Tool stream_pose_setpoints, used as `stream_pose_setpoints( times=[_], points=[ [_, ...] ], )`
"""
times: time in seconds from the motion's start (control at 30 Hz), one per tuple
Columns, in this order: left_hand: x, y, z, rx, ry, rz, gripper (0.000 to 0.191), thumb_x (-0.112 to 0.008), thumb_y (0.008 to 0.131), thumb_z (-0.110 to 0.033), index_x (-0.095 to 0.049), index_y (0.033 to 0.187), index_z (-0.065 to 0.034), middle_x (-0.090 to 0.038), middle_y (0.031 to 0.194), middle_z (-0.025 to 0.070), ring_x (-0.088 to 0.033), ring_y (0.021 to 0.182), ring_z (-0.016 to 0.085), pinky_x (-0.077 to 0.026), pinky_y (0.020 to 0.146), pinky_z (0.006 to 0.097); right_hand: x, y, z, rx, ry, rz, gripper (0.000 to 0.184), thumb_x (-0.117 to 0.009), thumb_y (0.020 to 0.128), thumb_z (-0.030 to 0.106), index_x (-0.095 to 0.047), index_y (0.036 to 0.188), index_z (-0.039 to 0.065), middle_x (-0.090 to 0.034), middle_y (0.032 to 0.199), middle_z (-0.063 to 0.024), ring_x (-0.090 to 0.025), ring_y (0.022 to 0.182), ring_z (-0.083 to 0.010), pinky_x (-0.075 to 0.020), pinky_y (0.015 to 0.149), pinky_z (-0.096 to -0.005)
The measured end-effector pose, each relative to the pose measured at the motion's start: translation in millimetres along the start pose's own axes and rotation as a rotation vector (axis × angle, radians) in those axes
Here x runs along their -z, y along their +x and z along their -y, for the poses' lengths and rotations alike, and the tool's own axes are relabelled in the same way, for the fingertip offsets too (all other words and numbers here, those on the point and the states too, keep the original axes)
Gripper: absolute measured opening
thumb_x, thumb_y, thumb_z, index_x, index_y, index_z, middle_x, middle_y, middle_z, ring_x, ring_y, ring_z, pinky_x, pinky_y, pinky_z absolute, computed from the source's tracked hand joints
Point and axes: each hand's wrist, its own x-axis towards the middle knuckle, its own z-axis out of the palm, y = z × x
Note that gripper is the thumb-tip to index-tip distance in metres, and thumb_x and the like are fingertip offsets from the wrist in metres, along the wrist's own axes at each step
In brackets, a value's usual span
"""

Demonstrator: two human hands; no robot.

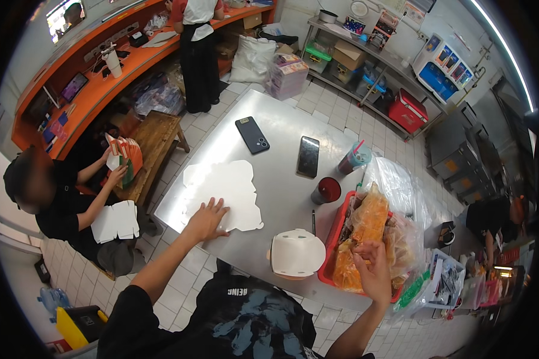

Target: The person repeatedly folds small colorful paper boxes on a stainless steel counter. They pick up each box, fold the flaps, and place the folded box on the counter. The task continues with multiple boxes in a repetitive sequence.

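My left hand (208,221) rests with spread fingers on the near edge of a flat white die-cut cardboard blank (224,193), which lies on the stainless steel table (278,112). Raised over a red plastic basket (330,251) of orange food in clear plastic bags (368,220) is my right hand (373,271), its fingers slightly curled and nothing seen in them; whether it touches the bags I cannot tell. Between my hands, close to my body, stands a folded white cardboard box (296,252) with slots in its top. A dark pen (313,222) lies just beyond it.
Two smartphones (252,135) (308,156), a dark red cup (327,190) and a tumbler with a pink straw (355,158) are on the table. Left, a seated person (63,193) handles folded cartons beside a wooden bench (155,143). Another person (200,58) stands beyond; a third is at right.
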Motion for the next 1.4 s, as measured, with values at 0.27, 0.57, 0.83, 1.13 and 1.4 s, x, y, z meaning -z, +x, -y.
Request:
stream_pose_setpoints(
  times=[0.27, 0.57, 0.83, 1.13, 1.4],
  points=[
    [21.3, 8.3, 23.2, -0.115, -0.182, 0.05, 0.053, -0.066, 0.099, -0.046, -0.066, 0.127, -0.0017, -0.066, 0.126, 0.0294, -0.064, 0.116, 0.047, -0.052, 0.099, 0.0512, 2.7, -23.9, 20.2, -0.091, -0.048, 0.163, 0.04, -0.072, 0.099, 0.012, -0.054, 0.133, 0.004, -0.071, 0.114, -0.0104, -0.069, 0.1, -0.0178, -0.0562, 0.084, -0.0329],
    [17.9, -7.6, -7.5, 0.039, -0.462, -0.412, 0.016, -0.072, 0.095, -0.019, -0.072, 0.091, -0.0027, -0.072, 0.079, 0.0224, -0.072, 0.075, 0.041, -0.057, 0.07, 0.0468, -3.8, -30.6, 39.0, -0.065, -0.06, 0.197, 0.039, -0.073, 0.099, 0.013, -0.056, 0.133, 0.003, -0.074, 0.111, -0.0102, -0.071, 0.098, -0.0194, -0.0579, 0.082, -0.0335],
    [100.8, -36.2, -33.5, 0.206, -0.595, -0.984, 0.017, -0.085, 0.086, -0.014, -0.078, 0.093, -0.0015, -0.07, 0.069, 0.0155, -0.063, 0.054, 0.021, -0.048, 0.057, 0.0323, -23.8, -32.7, 76.1, 0.136, -0.179, 0.048, 0.032, -0.075, 0.095, 0.011, -0.064, 0.124, 0.003, -0.075, 0.11, -0.0081, -0.072, 0.099, -0.0209, -0.0564, 0.084, -0.0334],
    [200.1, -145.0, -138.1, -0.29, -1.421, -0.549, 0.026, -0.083, 0.085, 0.003, -0.073, 0.109, 0.0073, -0.076, 0.099, 0.0113, -0.068, 0.087, 0.01, -0.055, 0.078, 0.0261, -145.7, -22.8, 153.4, 0.988, -0.339, -0.108, 0.056, -0.083, 0.086, 0.018, -0.064, 0.139, 0.015, -0.067, 0.143, -0.0043, -0.056, 0.14, -0.0316, -0.0457, 0.116, -0.0452],
    [188.5, -150.6, -156.6, -0.222, -1.775, -0.503, 0.026, -0.066, 0.096, 0.011, -0.066, 0.123, 0.0126, -0.075, 0.117, 0.0194, -0.072, 0.106, 0.017, -0.056, 0.094, 0.029, -145.4, -4.8, 162.7, 1.063, -0.161, -0.136, 0.058, -0.085, 0.083, 0.024, -0.066, 0.137, 0.011, -0.067, 0.142, -0.0039, -0.058, 0.139, -0.0296, -0.0519, 0.111, -0.0447]
  ],
)
